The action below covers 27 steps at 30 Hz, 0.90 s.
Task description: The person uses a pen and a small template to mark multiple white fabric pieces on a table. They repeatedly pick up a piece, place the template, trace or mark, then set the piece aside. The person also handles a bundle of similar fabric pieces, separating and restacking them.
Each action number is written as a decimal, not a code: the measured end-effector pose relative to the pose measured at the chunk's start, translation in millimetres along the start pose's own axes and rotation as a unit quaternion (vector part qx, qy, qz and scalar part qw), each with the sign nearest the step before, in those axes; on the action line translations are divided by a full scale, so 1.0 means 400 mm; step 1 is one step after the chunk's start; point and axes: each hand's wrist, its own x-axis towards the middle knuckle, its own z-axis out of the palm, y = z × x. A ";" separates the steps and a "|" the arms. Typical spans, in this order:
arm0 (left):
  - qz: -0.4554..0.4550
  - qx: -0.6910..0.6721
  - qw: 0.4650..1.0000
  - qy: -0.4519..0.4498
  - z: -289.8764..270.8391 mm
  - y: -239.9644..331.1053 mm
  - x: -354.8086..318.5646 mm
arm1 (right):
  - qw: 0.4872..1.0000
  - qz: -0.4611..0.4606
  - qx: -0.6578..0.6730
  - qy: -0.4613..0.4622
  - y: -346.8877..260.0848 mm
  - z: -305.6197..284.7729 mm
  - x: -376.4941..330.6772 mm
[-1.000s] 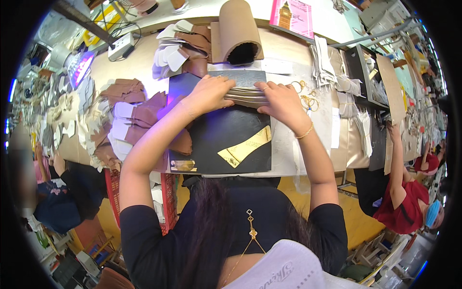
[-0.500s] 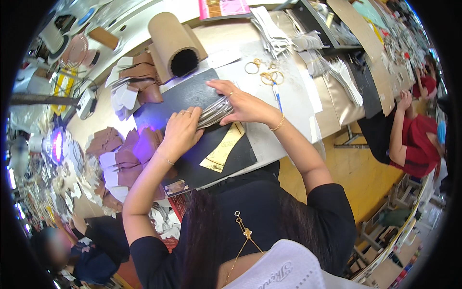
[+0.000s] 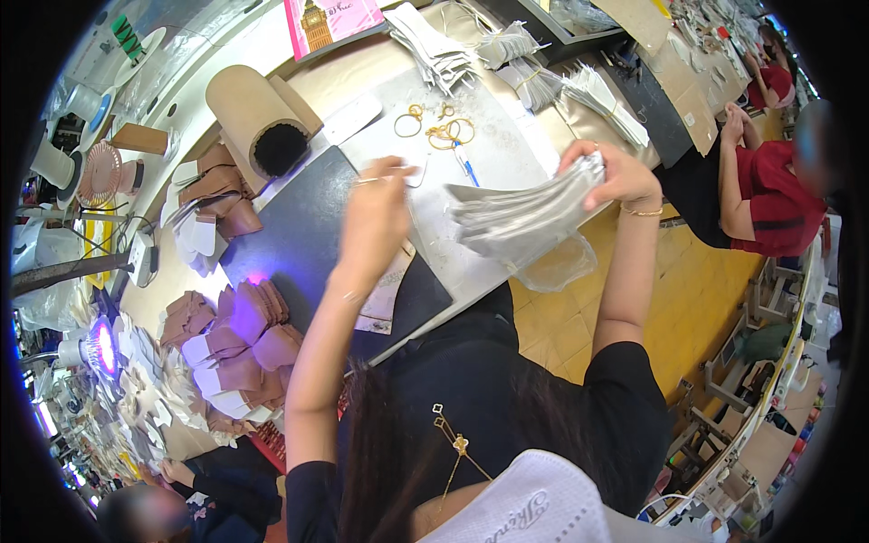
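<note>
Silvery flat pieces lifted off the workbench

Silvery flat pieces (image 3: pixel 529 213), stacked in a fanned bundle, are up in the air above the near edge of the bench (image 3: pixel 507 158), gripped at their far end by the right hand (image 3: pixel 611 172), whose fingers clench around the stack. One limp clear piece hangs under the bundle. The left hand (image 3: pixel 376 217) is raised over the dark cutting mat (image 3: pixel 308 235); its fingers look loosely curled, and whether they pinch anything cannot be told.

From the head camera, the bench is a long pale surface crowded with work. A cardboard roll (image 3: pixel 253 118) lies at the mat's far corner, and a tan paper pattern (image 3: pixel 389 294) rests on the mat near its front edge. Yellow rings (image 3: pixel 444 131) lie beyond the hands, with bundles of white strips (image 3: pixel 434 45) farther back. A pink printed card (image 3: pixel 330 20) stands against the far rail. Brown cut pieces (image 3: pixel 240 330) pile up to the left. The floor is yellow tile (image 3: pixel 697 299). A co-worker in a red top (image 3: pixel 769 181) sits at the right.
</note>
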 end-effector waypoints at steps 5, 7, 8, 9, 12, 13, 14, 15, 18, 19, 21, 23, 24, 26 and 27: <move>0.234 0.113 0.948 -0.186 0.228 0.006 0.067 | 0.999 0.051 -0.012 -0.015 0.103 -0.120 -0.016; 0.214 0.164 0.936 -0.227 0.248 -0.019 0.072 | 0.997 0.053 -0.060 -0.014 0.134 -0.139 0.015; 0.194 0.184 0.929 -0.255 0.244 -0.037 0.070 | 0.995 0.089 -0.055 0.007 0.145 -0.142 0.035; 0.180 0.185 0.933 -0.252 0.237 -0.055 0.065 | 0.986 0.152 -0.063 0.038 0.152 -0.140 0.053; 0.146 0.179 0.949 -0.217 0.209 -0.100 0.046 | 0.965 0.148 -0.185 0.110 0.164 -0.135 0.086; 0.148 0.179 0.949 -0.213 0.206 -0.105 0.041 | 0.940 0.176 -0.229 0.183 0.169 -0.136 0.088; 0.148 0.178 0.950 -0.210 0.202 -0.108 0.036 | 0.918 0.168 -0.260 0.249 0.177 -0.142 0.085; 0.143 0.180 0.950 -0.213 0.198 -0.105 0.032 | 0.900 0.143 -0.284 0.298 0.190 -0.147 0.078; 0.136 0.177 0.957 -0.187 0.190 -0.066 0.021 | 0.647 0.221 -0.555 0.474 0.228 -0.223 0.033; 0.133 0.152 0.963 -0.179 0.184 -0.048 0.017 | 0.645 0.258 -0.549 0.464 0.249 -0.245 0.019; 0.117 0.109 0.973 -0.167 0.175 -0.005 0.011 | 0.621 0.306 -0.557 0.459 0.286 -0.291 -0.001; 0.117 0.057 0.979 -0.159 0.161 0.037 0.000 | 0.663 0.308 -0.516 0.446 0.312 -0.327 -0.021; 0.115 0.033 0.980 -0.158 0.152 0.055 -0.006 | 0.690 0.304 -0.494 0.433 0.321 -0.334 -0.032; 0.121 -0.015 0.983 -0.139 0.131 0.082 -0.020 | 0.690 0.257 -0.474 0.483 0.325 -0.327 -0.063; 0.102 -0.050 0.983 -0.142 0.119 0.091 -0.029 | 0.687 0.239 -0.460 0.509 0.319 -0.312 -0.081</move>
